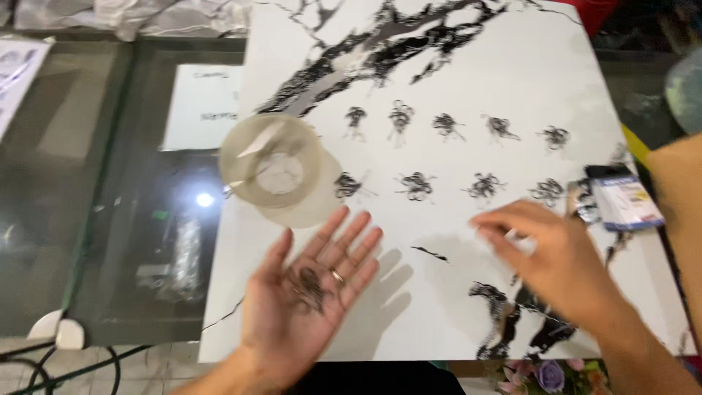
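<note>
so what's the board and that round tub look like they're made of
Board: glossy white slab with black veining, probably marble-look tile or laminate. Round tub: translucent, likely thin plastic. Left hand cups small dark bits, possibly metal; too blurred.

Bright overhead light, motion blur, glare on glass [205,199]

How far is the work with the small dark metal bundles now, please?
Nine bundles already lie in two rows on the marble board. The open left hand holds another small dark cluster on its palm; the right hand hovers near the second row's end. Anything left beyond that cluster is not visible.
</note>
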